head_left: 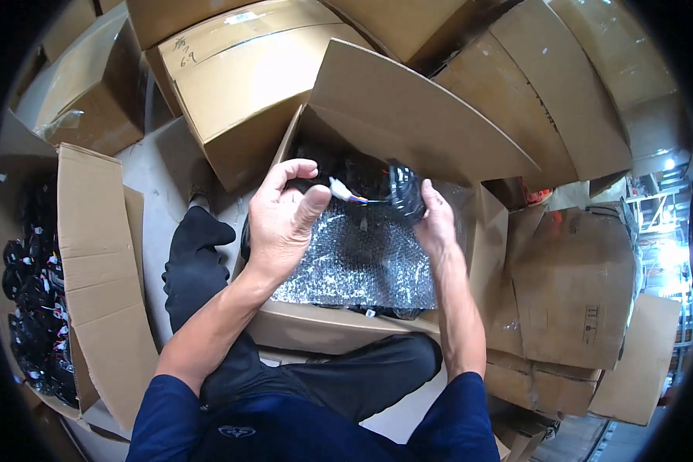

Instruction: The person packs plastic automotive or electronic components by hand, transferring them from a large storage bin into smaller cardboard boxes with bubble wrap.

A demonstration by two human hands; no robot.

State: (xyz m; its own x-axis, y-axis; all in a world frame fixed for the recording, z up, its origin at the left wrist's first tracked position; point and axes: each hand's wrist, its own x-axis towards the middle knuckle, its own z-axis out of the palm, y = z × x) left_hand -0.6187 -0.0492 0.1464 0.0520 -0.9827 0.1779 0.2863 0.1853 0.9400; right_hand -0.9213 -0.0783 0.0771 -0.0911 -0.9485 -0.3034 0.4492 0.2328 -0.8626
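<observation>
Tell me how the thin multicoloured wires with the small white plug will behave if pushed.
The thin multicoloured wires should flex easily, since they show as separate slender strands. The small white plug is probably light, given its size. Pushing the wires may barely shift the glossy black bundle, since the right hand grips its side.

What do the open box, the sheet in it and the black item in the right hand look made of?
Open box: matte brown cardboard, by its stiff creased flaps.
Sheet: shiny plastic bubble wrap, likely, from its dimpled glints.
Black item: glossy, perhaps plastic or film-wrapped; streaked highlights leave it open.
</observation>
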